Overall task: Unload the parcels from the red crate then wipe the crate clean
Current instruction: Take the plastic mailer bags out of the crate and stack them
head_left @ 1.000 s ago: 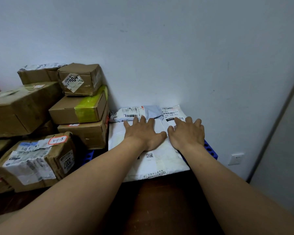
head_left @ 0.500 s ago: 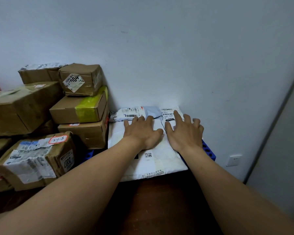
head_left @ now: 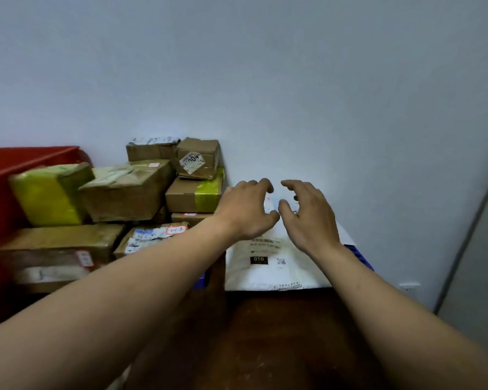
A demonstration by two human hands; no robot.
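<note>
The white parcel bag [head_left: 268, 266] is lying flat on a blue base [head_left: 362, 258], at the far edge of the brown surface [head_left: 279, 342] and close to the wall [head_left: 321, 94]. Both hands are hanging over the far half of this bag, and its near half, with a black "010" mark, is showing free in front of the wrists.

The left hand [head_left: 247, 211] and the right hand [head_left: 307, 213] are staying side by side, very near to each other. Their fingers are bending loosely, like claws, with the tips pointing inward, and neither is holding anything. I cannot tell if any fingertip is touching the bag. Both forearms are reaching forward from the near corners, almost straight, with the backs of the hands facing up.

In the gap between the hands a small labelled parcel [head_left: 271, 204] is showing only partly.

The red crate [head_left: 0, 192] is standing at the left edge of the view, well apart from both hands. Between it and the left hand, cardboard boxes [head_left: 124, 192] are piling up. A yellow-wrapped parcel [head_left: 48, 192] is lying next to the crate's red wall. A box with a "004" label [head_left: 199, 159] is sitting on top of the pile, by the wall. I cannot tell which boxes are lying inside the crate.
</note>
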